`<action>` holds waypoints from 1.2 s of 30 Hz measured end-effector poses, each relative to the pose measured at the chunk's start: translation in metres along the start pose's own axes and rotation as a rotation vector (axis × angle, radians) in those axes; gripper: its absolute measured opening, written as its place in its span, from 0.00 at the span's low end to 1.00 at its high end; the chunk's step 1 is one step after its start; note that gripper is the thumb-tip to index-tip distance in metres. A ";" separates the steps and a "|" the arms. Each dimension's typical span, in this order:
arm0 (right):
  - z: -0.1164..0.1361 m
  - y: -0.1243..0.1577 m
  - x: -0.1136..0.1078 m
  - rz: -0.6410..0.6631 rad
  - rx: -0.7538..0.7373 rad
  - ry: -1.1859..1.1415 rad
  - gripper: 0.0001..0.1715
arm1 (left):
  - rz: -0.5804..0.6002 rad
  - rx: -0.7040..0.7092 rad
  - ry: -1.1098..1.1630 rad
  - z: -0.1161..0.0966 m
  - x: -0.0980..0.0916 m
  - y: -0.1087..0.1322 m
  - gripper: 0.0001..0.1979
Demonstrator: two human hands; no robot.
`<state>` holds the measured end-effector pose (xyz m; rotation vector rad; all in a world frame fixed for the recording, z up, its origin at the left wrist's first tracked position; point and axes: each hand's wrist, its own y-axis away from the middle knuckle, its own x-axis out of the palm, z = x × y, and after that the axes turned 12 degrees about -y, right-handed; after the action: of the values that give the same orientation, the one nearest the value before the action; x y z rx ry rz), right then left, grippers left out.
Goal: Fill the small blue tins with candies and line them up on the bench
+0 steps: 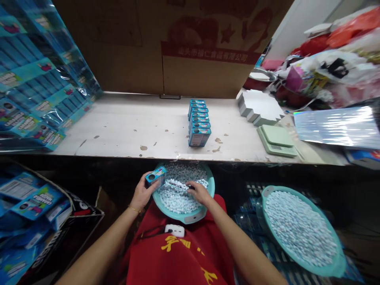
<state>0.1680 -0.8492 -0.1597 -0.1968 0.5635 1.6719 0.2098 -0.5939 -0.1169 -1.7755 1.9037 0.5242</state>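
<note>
A small blue candy box (156, 177) is gripped by my left hand (141, 192), tilted over the left rim of a light-blue basin (211, 186). Pale blue and white candies (178, 202) fill this basin on my lap. My right hand (199, 192) is closed over the basin's right side, the fingers pinching the dark end of what looks like a scoop; its bowl is covered by a heap of candies pointing towards the box. On the table (142, 130) ahead, several similar blue boxes (199, 124) stand in a row.
At right sits a second candy-filled basin (341, 253). The table holds a pale green scale (276, 140), stacked white card (261, 107) and a silvery sheet (335, 126). Wrapped blue boxes (35, 79) rise at left, above a bag of flat cartons (35, 202). A large cardboard box (133, 75) stands behind.
</note>
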 end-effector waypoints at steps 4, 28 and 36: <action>0.030 0.025 -0.035 0.023 -0.086 -0.006 0.18 | 0.029 0.073 -0.016 -0.005 0.005 0.002 0.22; 0.072 0.049 -0.065 0.042 0.191 0.746 0.16 | 0.050 0.198 -0.083 0.000 0.021 0.006 0.19; 0.013 -0.007 0.020 0.074 0.137 0.480 0.19 | 0.034 0.069 -0.019 0.010 0.017 0.003 0.21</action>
<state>0.1734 -0.8247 -0.1587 -0.4883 1.0518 1.6538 0.2071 -0.6012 -0.1351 -1.6914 1.9187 0.4805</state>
